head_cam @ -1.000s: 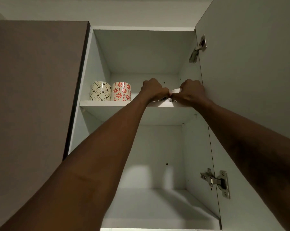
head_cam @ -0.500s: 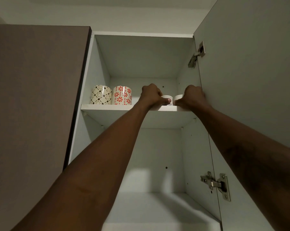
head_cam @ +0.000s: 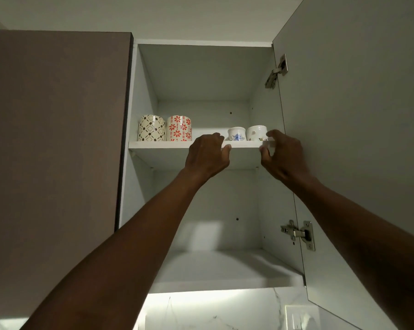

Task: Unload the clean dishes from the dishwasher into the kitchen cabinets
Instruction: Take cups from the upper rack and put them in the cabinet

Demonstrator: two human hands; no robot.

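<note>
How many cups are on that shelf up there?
4: brown-patterned mug far left, red-flowered mug beside it, blue-flowered cup and white cup at the right. Others may hide behind them.

Body in view: 2 arms, nothing else. Left forearm [head_cam: 134,246] is bare skin along its whole vis. length, wrist incl. Right forearm [head_cam: 358,225] is bare likewise, up to the frame edge. Left hand [head_cam: 208,156] is bare, w/ a short pale nail on one fingertip [head_cam: 226,147]. Right hand [head_cam: 284,158] is bare too; its fingertips are blurred, so nail detail is unclear.
</note>
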